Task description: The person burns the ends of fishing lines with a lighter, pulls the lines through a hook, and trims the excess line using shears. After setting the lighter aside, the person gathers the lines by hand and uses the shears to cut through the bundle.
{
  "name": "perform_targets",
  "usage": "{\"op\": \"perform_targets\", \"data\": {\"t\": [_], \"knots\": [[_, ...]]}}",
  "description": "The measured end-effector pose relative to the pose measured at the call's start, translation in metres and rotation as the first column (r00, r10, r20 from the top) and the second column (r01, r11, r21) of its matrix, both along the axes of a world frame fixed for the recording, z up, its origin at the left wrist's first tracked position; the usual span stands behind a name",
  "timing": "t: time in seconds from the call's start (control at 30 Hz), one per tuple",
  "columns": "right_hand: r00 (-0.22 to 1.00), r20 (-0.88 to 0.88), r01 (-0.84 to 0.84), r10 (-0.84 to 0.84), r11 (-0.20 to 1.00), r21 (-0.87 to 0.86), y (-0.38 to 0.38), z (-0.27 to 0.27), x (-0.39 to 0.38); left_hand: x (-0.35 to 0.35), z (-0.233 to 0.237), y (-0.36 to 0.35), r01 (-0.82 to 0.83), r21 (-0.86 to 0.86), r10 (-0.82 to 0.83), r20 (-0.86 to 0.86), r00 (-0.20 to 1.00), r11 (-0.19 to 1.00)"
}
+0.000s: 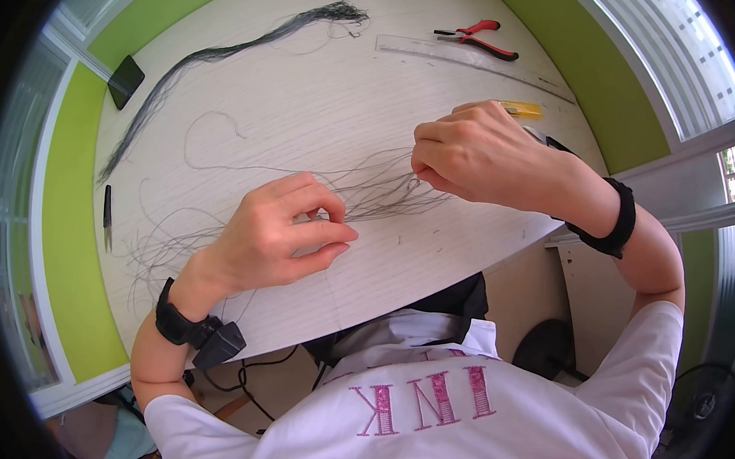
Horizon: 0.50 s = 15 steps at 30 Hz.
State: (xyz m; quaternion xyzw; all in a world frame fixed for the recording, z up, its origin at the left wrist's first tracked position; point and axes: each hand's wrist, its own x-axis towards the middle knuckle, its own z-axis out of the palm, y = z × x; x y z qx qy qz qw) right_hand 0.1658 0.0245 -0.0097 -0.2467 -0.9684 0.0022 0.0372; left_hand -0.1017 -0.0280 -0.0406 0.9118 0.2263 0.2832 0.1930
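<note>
Thin grey threads (378, 193) lie loosely across the pale table, spreading toward its left side. Over their middle is my left hand (280, 229), with thumb and fingers curved and apart; nothing can be made out between the fingertips. My right hand (463, 151) is closed in a pinch at the right part of the threads, fingertips pointing down and left. What it pinches is hidden behind the fingers. A small loop of thread shows just below those fingertips. One long single thread curls away above my left hand.
A dark thread bundle (219, 53) stretches across the back left. Red-handled pliers (477, 40) and a clear ruler (468, 58) lie at the back right, a yellow tool (521, 109) behind my right hand. Small scissors (108, 216) and a black object (126, 82) are on the left.
</note>
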Motion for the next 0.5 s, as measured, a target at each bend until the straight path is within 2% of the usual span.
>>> {"op": "perform_targets", "data": {"t": [0.03, 0.1, 0.13, 0.27, 0.33, 0.5], "knots": [[1.000, 0.001, 0.004, -0.004, 1.000, 0.001, 0.000, -0.002, 0.000, 0.001, -0.001, 0.000, 0.000, -0.003, 0.000, 0.001, 1.000, 1.000], [0.989, -0.141, -0.052, 0.049, 0.998, -0.022, -0.001, -0.008, -0.002, 0.001, -0.002, 0.000, -0.015, 0.013, 0.015, -0.016, 1.000, 1.000], [0.989, -0.142, -0.053, 0.049, 0.998, -0.022, -0.001, -0.009, -0.003, 0.001, -0.002, -0.001, -0.033, 0.027, 0.034, -0.033, 0.999, 0.999], [0.999, -0.040, -0.002, 0.001, 0.999, -0.032, -0.002, -0.009, -0.005, 0.001, 0.000, -0.002, -0.043, 0.035, 0.045, -0.063, 0.997, 0.998], [1.000, -0.010, 0.006, -0.006, 0.999, -0.035, -0.002, -0.006, -0.008, 0.000, -0.002, -0.002, -0.051, -0.012, 0.050, -0.080, 0.996, 0.999], [0.991, 0.113, -0.085, 0.079, 0.995, 0.055, 0.000, -0.004, -0.011, 0.001, -0.003, -0.002, -0.051, -0.016, 0.050, -0.067, 0.997, 0.999]]}}
